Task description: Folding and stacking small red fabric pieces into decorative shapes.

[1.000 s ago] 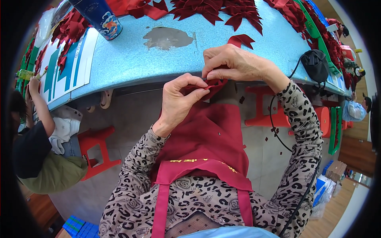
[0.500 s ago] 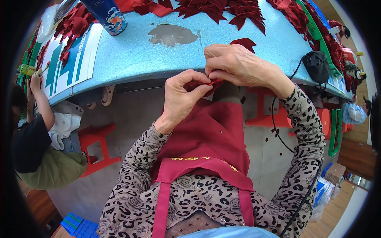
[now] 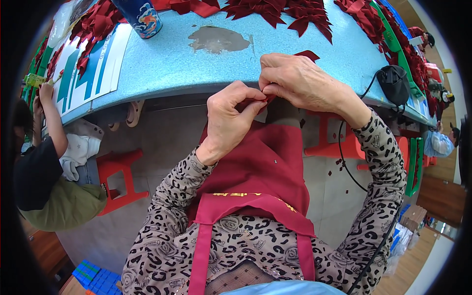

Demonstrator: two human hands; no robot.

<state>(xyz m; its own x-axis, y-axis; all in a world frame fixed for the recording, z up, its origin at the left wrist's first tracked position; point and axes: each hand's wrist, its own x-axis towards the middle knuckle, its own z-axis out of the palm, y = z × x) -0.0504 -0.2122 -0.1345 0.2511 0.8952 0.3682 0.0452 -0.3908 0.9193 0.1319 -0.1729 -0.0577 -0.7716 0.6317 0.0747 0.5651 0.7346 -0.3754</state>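
Note:
Just past the table's near edge, over my apron, both hands meet at a small piece of dark red ribbon. My left hand pinches it between thumb and forefinger, and more red cloth shows inside the curled fingers. My right hand is closed on the same ribbon from the other side, its fingertips touching those of the left. Most of the ribbon is hidden by the fingers. Beyond my right knuckles, a red ribbon tip shows against the tabletop.
The blue table bears piles of red ribbon bows, a dark blue cup and a black pouch with a cable. Red stools stand below. At left sits another person; green trays hold bows at right.
The view has shifted slightly, so the hands and table appear a little further right. Both hands keep their pinch on the ribbon, with small finger movements.

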